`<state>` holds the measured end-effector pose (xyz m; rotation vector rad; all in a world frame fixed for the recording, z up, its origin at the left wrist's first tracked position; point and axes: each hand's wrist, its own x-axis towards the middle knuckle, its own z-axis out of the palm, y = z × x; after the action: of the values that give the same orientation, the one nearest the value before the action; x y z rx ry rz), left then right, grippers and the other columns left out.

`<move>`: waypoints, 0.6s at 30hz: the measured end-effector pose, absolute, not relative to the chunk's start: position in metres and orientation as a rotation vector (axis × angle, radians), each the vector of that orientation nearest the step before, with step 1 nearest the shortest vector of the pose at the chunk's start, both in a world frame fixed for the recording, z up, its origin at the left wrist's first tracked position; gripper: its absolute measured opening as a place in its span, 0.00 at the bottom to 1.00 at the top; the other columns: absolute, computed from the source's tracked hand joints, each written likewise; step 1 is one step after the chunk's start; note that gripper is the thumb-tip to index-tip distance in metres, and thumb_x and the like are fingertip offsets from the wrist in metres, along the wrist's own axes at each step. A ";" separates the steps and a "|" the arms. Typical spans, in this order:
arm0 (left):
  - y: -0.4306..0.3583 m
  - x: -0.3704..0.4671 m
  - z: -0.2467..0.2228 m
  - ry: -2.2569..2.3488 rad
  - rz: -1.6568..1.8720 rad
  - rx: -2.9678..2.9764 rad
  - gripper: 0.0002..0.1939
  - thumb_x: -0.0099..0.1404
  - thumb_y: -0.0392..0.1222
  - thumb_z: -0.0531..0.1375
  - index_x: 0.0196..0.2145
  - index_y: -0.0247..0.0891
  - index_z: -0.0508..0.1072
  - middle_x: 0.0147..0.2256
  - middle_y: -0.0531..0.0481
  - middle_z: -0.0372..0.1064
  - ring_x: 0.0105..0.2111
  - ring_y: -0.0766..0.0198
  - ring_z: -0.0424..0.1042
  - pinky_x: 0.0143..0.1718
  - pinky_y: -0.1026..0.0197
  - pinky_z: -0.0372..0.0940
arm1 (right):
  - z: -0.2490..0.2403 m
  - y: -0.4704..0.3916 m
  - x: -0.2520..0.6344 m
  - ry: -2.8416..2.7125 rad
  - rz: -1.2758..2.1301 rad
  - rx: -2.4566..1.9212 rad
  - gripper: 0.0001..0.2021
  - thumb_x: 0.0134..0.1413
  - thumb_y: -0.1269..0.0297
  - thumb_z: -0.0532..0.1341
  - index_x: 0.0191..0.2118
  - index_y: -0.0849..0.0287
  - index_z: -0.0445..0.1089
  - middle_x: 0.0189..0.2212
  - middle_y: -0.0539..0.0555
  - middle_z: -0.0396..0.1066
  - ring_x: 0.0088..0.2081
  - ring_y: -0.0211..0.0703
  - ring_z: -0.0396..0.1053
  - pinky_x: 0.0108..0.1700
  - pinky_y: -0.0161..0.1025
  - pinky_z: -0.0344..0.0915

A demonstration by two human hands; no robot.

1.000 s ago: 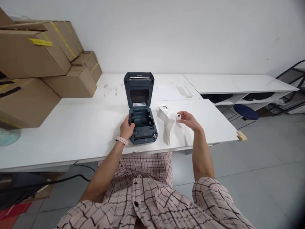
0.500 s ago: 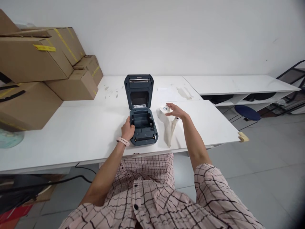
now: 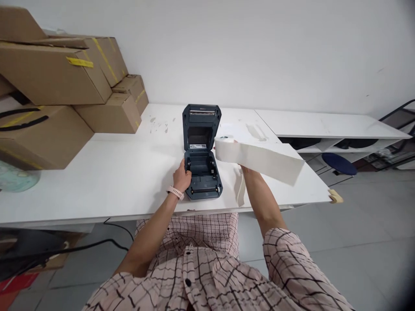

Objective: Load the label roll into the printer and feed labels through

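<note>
A dark grey label printer (image 3: 202, 172) stands on the white table with its lid (image 3: 201, 125) swung up and its inner bay bare. My left hand (image 3: 182, 176) grips the printer's left side, thumb over the rim. Lifted off the table to the right of the printer is a white roll of label paper (image 3: 224, 150), its loose end stretching out to the right. My right hand (image 3: 244, 167) holds this roll from behind; most of its fingers are hidden by the paper. Below it, a narrow strip of paper (image 3: 240, 190) lies near the table's front edge.
Cardboard boxes (image 3: 55, 73) are stacked at the left of the table (image 3: 123, 181). A greenish translucent container (image 3: 17, 177) sits at the far left edge. To the right are a lower shelf unit (image 3: 324, 125), a blue stool (image 3: 339, 163) and a yellowish corner guard (image 3: 335, 196).
My right hand has taken hold of the paper roll and raised it off the table, and the roll's loose end now swings out to the right. My left hand stays on the printer.
</note>
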<state>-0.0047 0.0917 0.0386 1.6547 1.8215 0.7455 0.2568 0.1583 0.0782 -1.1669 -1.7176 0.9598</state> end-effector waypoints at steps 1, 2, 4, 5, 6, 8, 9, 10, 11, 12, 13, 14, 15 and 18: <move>0.091 -0.005 0.039 1.819 0.748 1.654 0.37 0.64 0.34 0.52 0.71 0.35 0.57 0.58 0.39 0.74 0.57 0.42 0.74 0.61 0.40 0.63 | 0.087 0.159 0.244 -1.794 0.958 -1.134 0.28 0.46 0.50 0.71 0.52 0.56 0.73 0.49 0.59 0.78 0.53 0.62 0.74 0.53 0.54 0.72; 0.091 -0.005 0.039 1.818 0.751 1.657 0.37 0.64 0.33 0.52 0.71 0.36 0.57 0.57 0.39 0.75 0.56 0.42 0.74 0.61 0.40 0.64 | 0.095 0.160 0.231 -1.904 0.946 -1.110 0.30 0.43 0.50 0.73 0.52 0.56 0.73 0.49 0.58 0.78 0.52 0.61 0.74 0.54 0.54 0.71; 0.091 -0.005 0.040 1.817 0.752 1.671 0.38 0.63 0.33 0.52 0.71 0.37 0.58 0.56 0.39 0.76 0.55 0.41 0.75 0.59 0.40 0.65 | 0.107 0.162 0.206 -2.193 0.858 -1.111 0.34 0.38 0.51 0.75 0.54 0.56 0.73 0.51 0.58 0.77 0.51 0.61 0.75 0.54 0.53 0.70; 0.090 -0.005 0.041 1.818 0.752 1.678 0.38 0.63 0.33 0.52 0.71 0.37 0.59 0.56 0.39 0.76 0.55 0.41 0.75 0.58 0.40 0.65 | 0.110 0.164 0.194 -2.350 0.785 -1.139 0.36 0.37 0.51 0.76 0.55 0.56 0.72 0.52 0.59 0.77 0.51 0.61 0.75 0.54 0.53 0.70; 0.090 -0.005 0.041 1.817 0.751 1.680 0.38 0.63 0.32 0.52 0.70 0.37 0.59 0.55 0.39 0.76 0.55 0.40 0.75 0.58 0.40 0.65 | 0.110 0.165 0.184 -2.488 0.702 -1.179 0.37 0.37 0.50 0.75 0.56 0.56 0.71 0.53 0.60 0.76 0.51 0.62 0.74 0.53 0.54 0.70; 0.091 -0.005 0.040 1.810 0.755 1.671 0.38 0.63 0.33 0.52 0.71 0.36 0.58 0.56 0.38 0.76 0.56 0.40 0.74 0.58 0.40 0.65 | 0.107 0.167 0.168 -2.659 0.580 -1.274 0.38 0.39 0.49 0.75 0.58 0.56 0.70 0.56 0.61 0.75 0.54 0.64 0.73 0.53 0.54 0.70; 0.091 -0.005 0.039 1.808 0.763 1.660 0.38 0.63 0.33 0.52 0.71 0.36 0.58 0.56 0.38 0.75 0.56 0.40 0.74 0.59 0.40 0.65 | 0.103 0.168 0.162 -2.706 0.557 -1.312 0.38 0.40 0.50 0.75 0.58 0.56 0.69 0.57 0.62 0.74 0.55 0.65 0.73 0.54 0.55 0.70; 0.092 -0.005 0.038 1.805 0.777 1.648 0.38 0.63 0.33 0.53 0.71 0.36 0.58 0.56 0.38 0.75 0.57 0.40 0.74 0.59 0.40 0.64 | 0.099 0.169 0.159 -2.745 0.552 -1.338 0.38 0.42 0.50 0.75 0.59 0.56 0.69 0.58 0.62 0.74 0.56 0.66 0.73 0.54 0.55 0.70; 0.092 -0.006 0.037 1.800 0.797 1.637 0.38 0.63 0.33 0.53 0.71 0.37 0.59 0.57 0.39 0.75 0.57 0.40 0.73 0.60 0.40 0.63 | 0.095 0.169 0.157 -2.774 0.552 -1.353 0.37 0.43 0.50 0.74 0.60 0.55 0.69 0.58 0.62 0.73 0.57 0.65 0.72 0.55 0.54 0.70; 0.092 -0.006 0.036 1.795 0.818 1.626 0.38 0.62 0.33 0.54 0.71 0.38 0.59 0.56 0.40 0.75 0.57 0.41 0.73 0.61 0.40 0.63 | 0.091 0.168 0.157 -2.796 0.550 -1.359 0.37 0.45 0.50 0.74 0.61 0.55 0.68 0.59 0.61 0.73 0.57 0.65 0.72 0.55 0.54 0.70; 0.092 -0.006 0.035 1.790 0.839 1.617 0.39 0.62 0.34 0.55 0.71 0.40 0.59 0.56 0.41 0.76 0.57 0.41 0.73 0.61 0.40 0.63 | 0.088 0.164 0.158 -2.805 0.536 -1.353 0.36 0.48 0.52 0.73 0.62 0.55 0.67 0.60 0.61 0.73 0.58 0.65 0.72 0.57 0.55 0.69; 0.092 -0.006 0.034 1.784 0.853 1.610 0.39 0.62 0.34 0.55 0.71 0.41 0.59 0.56 0.42 0.76 0.57 0.42 0.73 0.61 0.40 0.63 | 0.084 0.157 0.161 -2.795 0.506 -1.338 0.34 0.52 0.53 0.71 0.63 0.55 0.66 0.61 0.61 0.72 0.60 0.64 0.71 0.58 0.56 0.69; 0.092 -0.006 0.034 1.780 0.857 1.605 0.39 0.62 0.34 0.55 0.71 0.41 0.59 0.57 0.43 0.76 0.57 0.42 0.73 0.61 0.41 0.63 | 0.081 0.147 0.165 -2.763 0.460 -1.320 0.32 0.56 0.55 0.69 0.65 0.55 0.65 0.62 0.62 0.70 0.61 0.64 0.70 0.59 0.57 0.68; 0.090 -0.006 0.033 1.769 0.814 1.596 0.39 0.64 0.36 0.53 0.72 0.35 0.56 0.60 0.39 0.72 0.59 0.42 0.72 0.62 0.42 0.62 | 0.070 0.099 0.178 -2.576 0.309 -1.285 0.26 0.66 0.58 0.61 0.67 0.56 0.64 0.65 0.63 0.67 0.66 0.62 0.64 0.63 0.60 0.65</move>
<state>-0.0061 0.0899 0.0334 1.5958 1.7686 0.8143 0.1778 0.0994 0.0703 -1.2852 -2.5762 0.3086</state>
